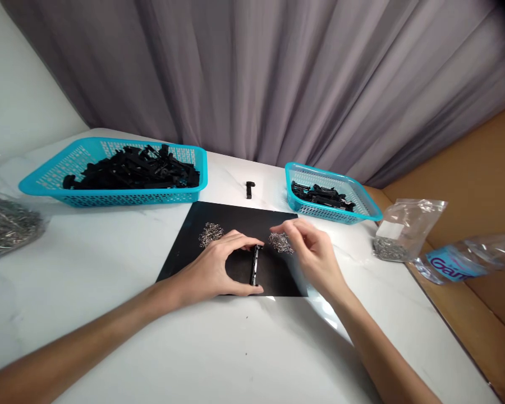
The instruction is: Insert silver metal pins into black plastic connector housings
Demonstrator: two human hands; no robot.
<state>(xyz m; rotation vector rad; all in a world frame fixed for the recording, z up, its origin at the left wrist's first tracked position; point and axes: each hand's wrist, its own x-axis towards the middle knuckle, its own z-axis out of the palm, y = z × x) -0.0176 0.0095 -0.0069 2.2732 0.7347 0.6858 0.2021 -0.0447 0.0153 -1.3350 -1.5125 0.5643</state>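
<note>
My left hand (216, 264) grips a slim black plastic part (255, 266) by its two ends, between thumb and fingers, over a black mat (235, 216). Small shiny metal bits show along the part. My right hand (307, 241) is at the right pile of small metal pieces (280, 242), thumb and index finger pinched together at its edge. Whatever lies between those fingertips is too small to make out. Another pile of small metal pieces (211, 233) sits on the mat behind my left hand, partly covered by it.
A blue basket (130, 197) heaped with black parts stands back left, a smaller blue basket (332, 215) with fewer back right. Between them lies a single black part (249, 189). Bags of metal pieces (8, 227) (391, 249) flank the table; a plastic bottle (467, 261) lies far right.
</note>
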